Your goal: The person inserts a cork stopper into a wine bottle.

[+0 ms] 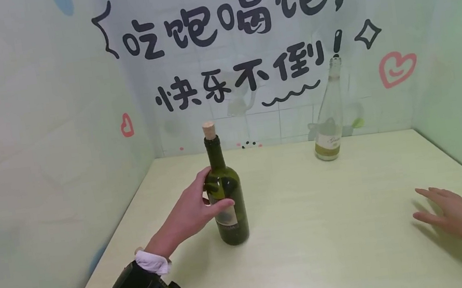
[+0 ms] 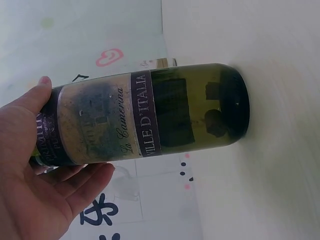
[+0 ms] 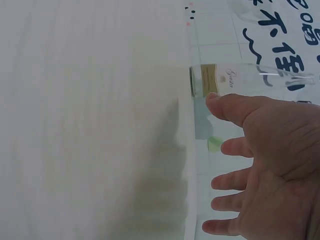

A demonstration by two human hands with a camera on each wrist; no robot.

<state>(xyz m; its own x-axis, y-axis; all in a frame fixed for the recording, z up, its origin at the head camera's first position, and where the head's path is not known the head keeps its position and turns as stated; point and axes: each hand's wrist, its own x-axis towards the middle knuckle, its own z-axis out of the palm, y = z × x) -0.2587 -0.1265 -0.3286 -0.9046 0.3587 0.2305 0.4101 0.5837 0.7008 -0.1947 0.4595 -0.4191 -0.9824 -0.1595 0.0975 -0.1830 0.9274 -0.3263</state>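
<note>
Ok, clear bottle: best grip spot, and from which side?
Likely around the label on the clear bottle, from front right: it stands upright, widest there and tapering to a thin neck, wall behind, and the right hand is on that side.

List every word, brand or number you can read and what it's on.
"吃饱喝饱, 快乐不倒!": back wall
"La Camerina": green bottle
"VILLE D'ITALIA": green bottle
Seemingly "PRIMIT…": green bottle, beside the left hand; rest unclear, as is the smaller print there
Clear bottle: script too small to read
No readable numbers
</note>
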